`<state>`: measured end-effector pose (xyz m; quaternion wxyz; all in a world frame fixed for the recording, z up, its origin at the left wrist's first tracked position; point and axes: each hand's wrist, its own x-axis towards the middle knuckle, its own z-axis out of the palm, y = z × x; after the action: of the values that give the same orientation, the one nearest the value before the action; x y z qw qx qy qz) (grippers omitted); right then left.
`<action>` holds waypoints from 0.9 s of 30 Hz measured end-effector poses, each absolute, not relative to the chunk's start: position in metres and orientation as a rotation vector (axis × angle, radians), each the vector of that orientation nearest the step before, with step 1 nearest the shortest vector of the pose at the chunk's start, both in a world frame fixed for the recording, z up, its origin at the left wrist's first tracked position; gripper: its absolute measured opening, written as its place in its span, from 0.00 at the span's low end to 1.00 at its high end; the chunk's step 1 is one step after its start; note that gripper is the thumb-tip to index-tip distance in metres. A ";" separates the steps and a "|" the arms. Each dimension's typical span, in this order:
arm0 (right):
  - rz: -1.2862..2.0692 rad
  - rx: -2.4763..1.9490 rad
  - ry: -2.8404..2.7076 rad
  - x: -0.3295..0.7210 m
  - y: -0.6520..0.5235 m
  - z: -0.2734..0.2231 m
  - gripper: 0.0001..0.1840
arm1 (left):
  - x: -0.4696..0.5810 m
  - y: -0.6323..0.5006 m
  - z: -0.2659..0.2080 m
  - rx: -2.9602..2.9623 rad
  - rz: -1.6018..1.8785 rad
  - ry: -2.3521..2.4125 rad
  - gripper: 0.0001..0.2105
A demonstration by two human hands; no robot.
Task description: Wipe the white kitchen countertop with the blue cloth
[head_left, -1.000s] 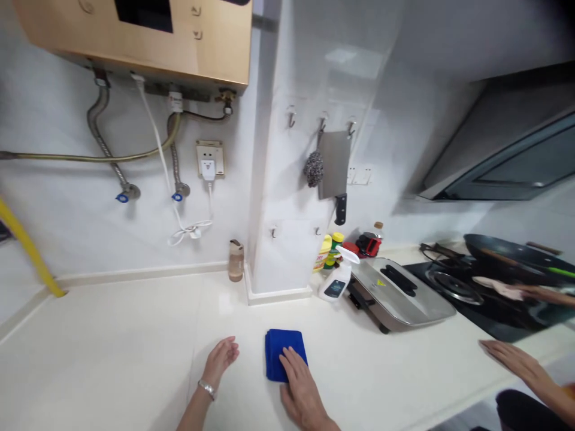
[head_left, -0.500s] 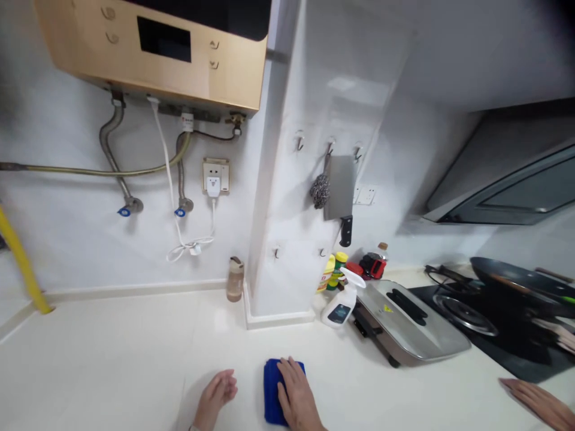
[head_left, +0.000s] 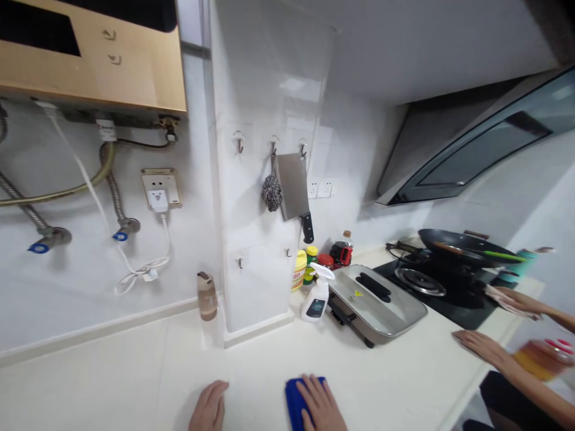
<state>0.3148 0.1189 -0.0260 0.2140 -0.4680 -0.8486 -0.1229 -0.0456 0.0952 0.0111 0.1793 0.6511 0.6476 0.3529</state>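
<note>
Blue cloth (head_left: 294, 401) lies folded on the white desk (head_left: 135, 371) at the near edge of the view, under the right hand (head_left: 321, 407). That hand's grip is no clasp: the fingers (head_left: 309, 389) lie spread and flat on top of the cloth, pressing it to the desk, with the left part of the cloth showing beside them. The left hand (head_left: 209, 407) rests palm down on the bare desk, well to the left of the cloth and apart from it, fingers loosely together and holding nothing.

Farther back, a white spray bottle (head_left: 317, 296) stands by the foot of the tiled pillar (head_left: 260, 179), just beside a flat steel electric griddle (head_left: 375, 299). A cleaver (head_left: 294, 191) and a steel scourer (head_left: 272, 193) hang from hooks on the pillar. A small brown bottle (head_left: 206, 295) stands at the pillar's left corner.

At the right, another person's hand (head_left: 483, 347) lies flat on the desk near the black hob (head_left: 442, 287), where a dark wok (head_left: 462, 246) sits.
</note>
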 end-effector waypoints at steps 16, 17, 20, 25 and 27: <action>-0.042 -1.327 -2.641 0.435 0.125 0.027 0.31 | -0.065 0.147 0.028 1.841 0.063 2.504 0.31; -0.025 -1.311 -2.634 0.432 0.128 0.025 0.31 | -0.064 0.148 0.026 1.849 0.054 2.518 0.31; -0.081 -1.386 -2.473 0.412 0.140 0.006 0.32 | -0.064 0.148 0.021 1.871 0.051 2.525 0.31; -0.356 -1.760 -1.796 0.337 0.173 -0.039 0.33 | -0.062 0.149 0.020 1.874 0.070 2.543 0.31; -0.336 -1.826 -1.620 0.305 0.185 -0.047 0.33 | -0.061 0.149 0.021 1.871 0.076 2.546 0.31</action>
<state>0.3051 0.1849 -0.0475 0.3326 -0.6989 -0.6200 -0.1288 -0.0611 0.1489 0.0210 -0.0093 0.5919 0.8056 0.0240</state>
